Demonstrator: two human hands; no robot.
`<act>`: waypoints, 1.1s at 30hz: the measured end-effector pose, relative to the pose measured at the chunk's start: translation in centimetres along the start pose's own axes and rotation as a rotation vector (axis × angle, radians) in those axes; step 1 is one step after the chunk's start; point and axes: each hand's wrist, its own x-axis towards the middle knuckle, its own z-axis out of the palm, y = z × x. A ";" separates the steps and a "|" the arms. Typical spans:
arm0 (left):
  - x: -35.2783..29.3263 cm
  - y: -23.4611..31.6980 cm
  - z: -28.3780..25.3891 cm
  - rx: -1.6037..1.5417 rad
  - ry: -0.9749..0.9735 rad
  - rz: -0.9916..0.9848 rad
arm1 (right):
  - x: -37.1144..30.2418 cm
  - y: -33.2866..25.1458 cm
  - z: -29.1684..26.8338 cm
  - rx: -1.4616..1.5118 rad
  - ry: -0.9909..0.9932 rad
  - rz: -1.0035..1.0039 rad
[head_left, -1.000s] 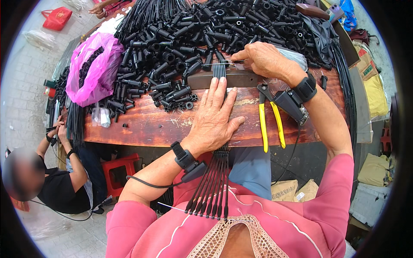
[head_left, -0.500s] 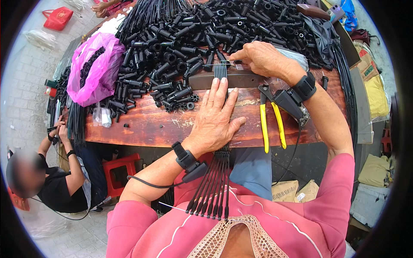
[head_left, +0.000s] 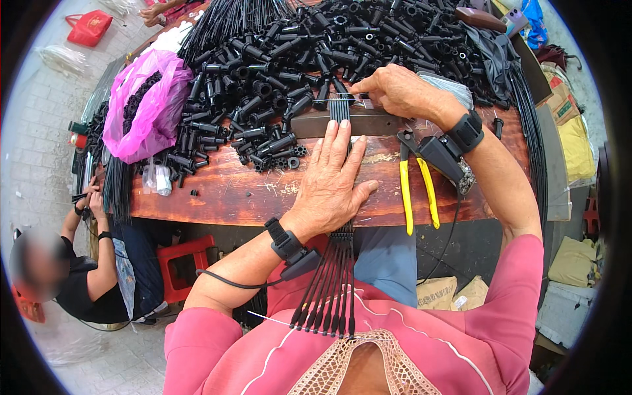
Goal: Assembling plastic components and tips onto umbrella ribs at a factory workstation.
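My left hand point(head_left: 334, 179) lies flat with its fingers spread, pressing down on a row of thin black ribs, like umbrella ribs point(head_left: 339, 110). They pass beneath the palm over a dark metal bar point(head_left: 376, 124), and their knobbed lower ends fan out against my pink top. At the far ends of the ribs, my right hand point(head_left: 403, 91) is closed, its index finger and thumb at a thin wire point(head_left: 355, 99) that crosses them. The fingertips are partly hidden. Cutters with yellow handles point(head_left: 428, 191) lie just right of the bar, jaws pointing away from me.
Black notched plastic tubes point(head_left: 263, 92) are heaped over the far part of the wooden table point(head_left: 197, 205). A pink plastic bag point(head_left: 141, 108) stands at the left. Long black rods point(head_left: 534, 145) hang over the right edge. A person point(head_left: 92, 270) works at the lower left.
My hands hold nearly the same pose. The fanned lower ends of the ribs have shifted slightly right, along with my left hand.
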 end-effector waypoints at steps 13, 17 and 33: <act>0.0 -0.1 0.2 -0.005 -0.003 0.001 | 0.3 -0.3 -0.1 0.030 -0.010 -0.013; 0.0 -0.1 0.2 -0.012 -0.002 0.003 | 0.5 -0.2 -0.1 -0.029 -0.003 -0.008; -0.1 -0.2 0.2 -0.019 0.008 0.010 | 1.0 0.7 0.7 0.101 0.049 -0.117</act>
